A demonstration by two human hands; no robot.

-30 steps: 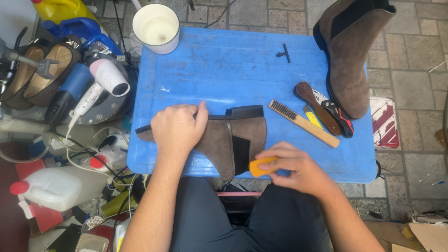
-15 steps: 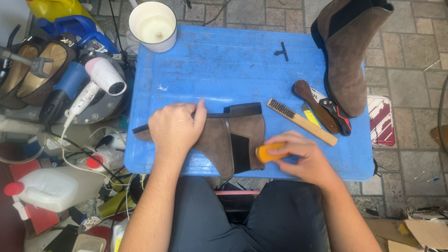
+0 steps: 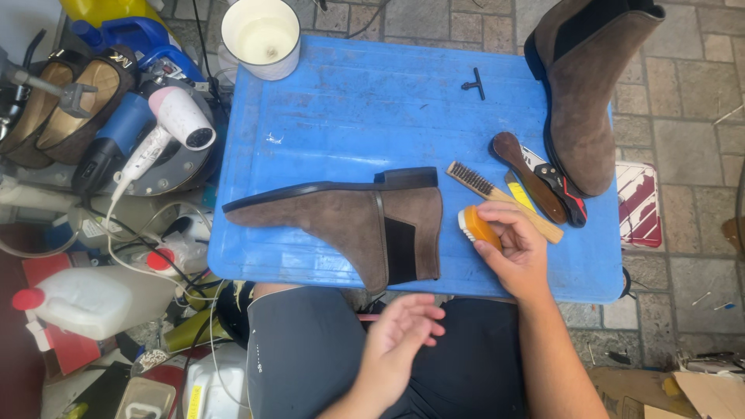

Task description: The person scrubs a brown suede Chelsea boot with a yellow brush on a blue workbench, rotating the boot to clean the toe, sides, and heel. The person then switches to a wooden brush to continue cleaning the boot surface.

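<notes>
1. Brown suede ankle boot (image 3: 349, 225) is lying on its side on the blue plastic table (image 3: 349, 101), sole facing away from the person, shaft opening toward the near edge.
2. Right hand (image 3: 516, 248) is curling around a small orange block (image 3: 476, 226), holding it just beside the boot's shaft, close to the black elastic panel; I cannot tell whether the block is touching the suede.
3. Left hand (image 3: 400, 341) is hanging free over the lap, palm up, fingers loosely spread, holding nothing and not touching the boot.
4. A second matching boot (image 3: 582, 93) is standing upright at the far right corner of the table, well apart from the hands.
5. A wire brush (image 3: 497, 198) and a dark wooden-handled brush (image 3: 528, 174) are lying unused just past the right hand.
6. Judgement: the nap is looking even on both boots, and nothing shows how much rubbing is done; the work appears to be midway, with the lying boot in hand and the standing one either finished or waiting.
</notes>
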